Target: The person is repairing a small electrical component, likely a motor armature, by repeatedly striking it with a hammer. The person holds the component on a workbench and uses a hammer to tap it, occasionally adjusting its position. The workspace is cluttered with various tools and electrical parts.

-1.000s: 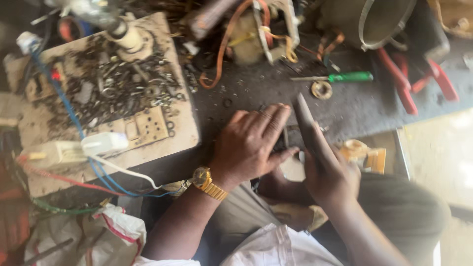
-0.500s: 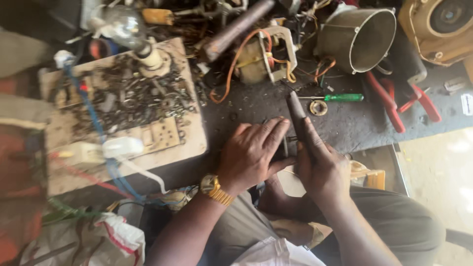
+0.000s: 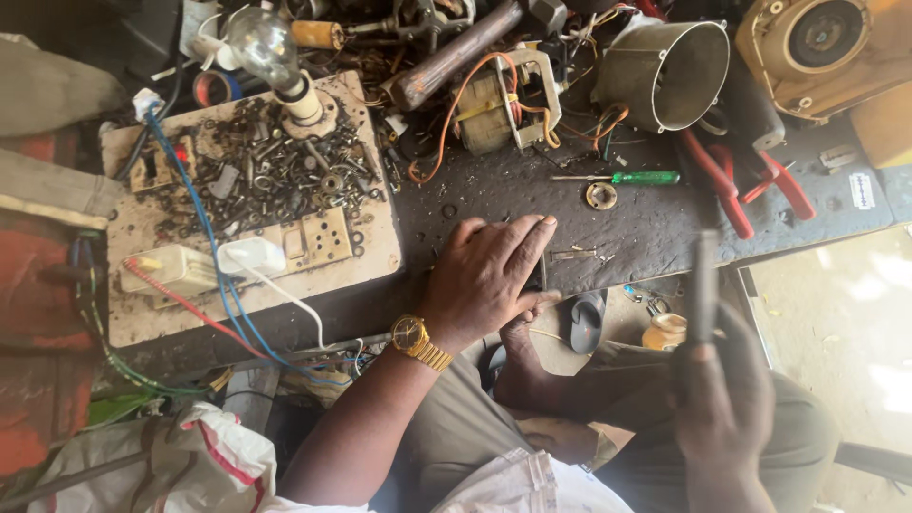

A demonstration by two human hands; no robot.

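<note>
Tool (image 3: 703, 285) long, dark, flat (blurred), upright in right hand (image 3: 727, 404) clenched grip; left hand (image 3: 489, 280) released, flat on workbench (image 3: 646, 233).

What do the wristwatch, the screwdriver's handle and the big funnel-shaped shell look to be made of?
Wristwatch: gold-coloured metal, judging by its shiny linked band. Screwdriver's handle: translucent green, probably plastic. Funnel-shaped shell: dull grey sheet metal, thin-rimmed and scuffed, likely steel or aluminium.

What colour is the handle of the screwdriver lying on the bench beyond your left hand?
Green, on the screwdriver in the head view.
</note>
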